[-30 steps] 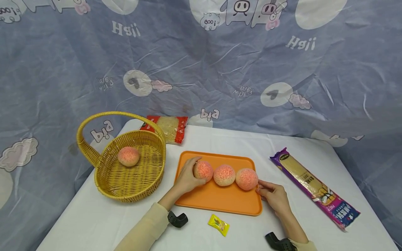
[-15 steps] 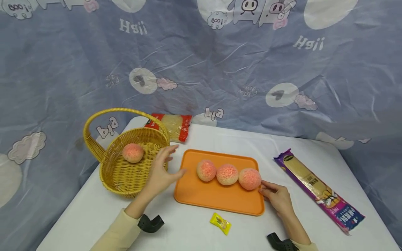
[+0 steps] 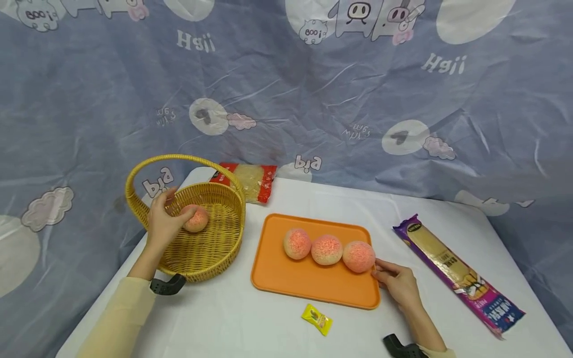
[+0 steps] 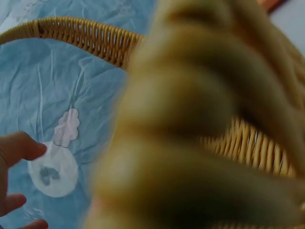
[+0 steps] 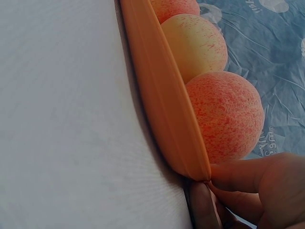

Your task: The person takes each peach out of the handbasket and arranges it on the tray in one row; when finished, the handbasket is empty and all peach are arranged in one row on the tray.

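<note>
A yellow wicker basket (image 3: 210,271) stands on the left with one peach (image 3: 197,221) inside. My left hand (image 3: 162,221) reaches over its left side, fingers spread. The thumb overlaps the peach in the head view; whether it touches is unclear. In the left wrist view the blurred basket rim (image 4: 167,109) fills the middle, and fingertips (image 4: 28,145) show at the left. Three peaches (image 3: 327,249) sit in a row on an orange tray (image 3: 309,288). My right hand (image 3: 400,284) pinches the tray's right edge beside the nearest peach (image 5: 226,114).
Behind the basket lies a red and clear packet (image 3: 250,181) of pale noodles. A long purple packet (image 3: 456,273) lies slanted at the right. In front of the tray is a small yellow wrapped candy (image 3: 317,319). A patterned blue cloth (image 3: 286,99) hangs behind the white table.
My left hand has let go of the leftmost peach on the tray and swung left into the basket, beside the peach there. The right hand stays on the tray edge.
</note>
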The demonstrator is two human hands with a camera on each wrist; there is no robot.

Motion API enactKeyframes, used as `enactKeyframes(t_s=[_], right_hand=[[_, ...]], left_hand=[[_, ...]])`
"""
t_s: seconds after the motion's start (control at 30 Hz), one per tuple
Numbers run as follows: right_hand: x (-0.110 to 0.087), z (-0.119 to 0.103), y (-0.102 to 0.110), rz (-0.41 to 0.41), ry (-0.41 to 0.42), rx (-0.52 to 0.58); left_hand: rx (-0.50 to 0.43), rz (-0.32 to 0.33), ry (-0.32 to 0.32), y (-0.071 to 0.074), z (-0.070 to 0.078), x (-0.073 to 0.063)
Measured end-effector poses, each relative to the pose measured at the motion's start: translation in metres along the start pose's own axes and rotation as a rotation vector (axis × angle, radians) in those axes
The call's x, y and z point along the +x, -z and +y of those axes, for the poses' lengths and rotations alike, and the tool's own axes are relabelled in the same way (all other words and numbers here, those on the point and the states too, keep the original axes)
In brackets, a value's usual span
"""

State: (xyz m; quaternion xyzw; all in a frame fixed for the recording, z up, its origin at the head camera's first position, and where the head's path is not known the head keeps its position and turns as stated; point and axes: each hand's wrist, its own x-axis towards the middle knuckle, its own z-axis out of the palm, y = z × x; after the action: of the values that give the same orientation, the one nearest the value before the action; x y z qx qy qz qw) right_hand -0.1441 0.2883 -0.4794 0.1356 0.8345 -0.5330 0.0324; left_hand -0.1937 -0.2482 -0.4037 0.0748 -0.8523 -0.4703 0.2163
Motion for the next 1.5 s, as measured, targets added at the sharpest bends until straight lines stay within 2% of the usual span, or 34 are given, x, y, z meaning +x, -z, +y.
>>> enactKeyframes(t_s=[0.1,0.23,0.4,0.53,0.63,0.73,1.0,1.23,1.37,1.5], right_hand=[[0.0,0.0,-0.001,-0.001,0.001,0.007],[0.0,-0.001,0.0,0.003,0.008,-0.001],[0.002,-0.003,0.002,0.005,0.001,-0.017],[0.001,-0.002,0.001,0.008,-0.005,-0.023],[0.0,-0.001,0.001,0.008,-0.014,-0.018],[0.0,0.001,0.001,0.011,-0.023,-0.011],[0.0,0.001,0.002,0.013,-0.012,-0.006],[0.0,-0.001,-0.001,0.006,-0.012,0.01],[0.0,-0.001,-0.002,0.006,-0.015,0.003],[0.0,-0.002,-0.002,0.009,-0.016,0.0]], left_hand=[[0.03,-0.061,0.071,-0.001,-0.015,0.004],[0.072,-0.112,0.102,-0.006,-0.025,0.007],[0.084,-0.138,0.147,-0.013,-0.031,0.01],[0.084,-0.212,0.193,-0.015,-0.034,0.012],[0.119,-0.27,0.212,-0.016,-0.036,0.012],[0.156,-0.292,0.212,-0.018,-0.037,0.013],[0.198,-0.243,0.208,-0.019,-0.034,0.012],[0.172,-0.193,0.112,-0.013,-0.027,0.001],[0.13,-0.165,0.065,-0.008,-0.013,-0.006],[0.061,-0.128,0.034,-0.004,0.012,-0.018]])
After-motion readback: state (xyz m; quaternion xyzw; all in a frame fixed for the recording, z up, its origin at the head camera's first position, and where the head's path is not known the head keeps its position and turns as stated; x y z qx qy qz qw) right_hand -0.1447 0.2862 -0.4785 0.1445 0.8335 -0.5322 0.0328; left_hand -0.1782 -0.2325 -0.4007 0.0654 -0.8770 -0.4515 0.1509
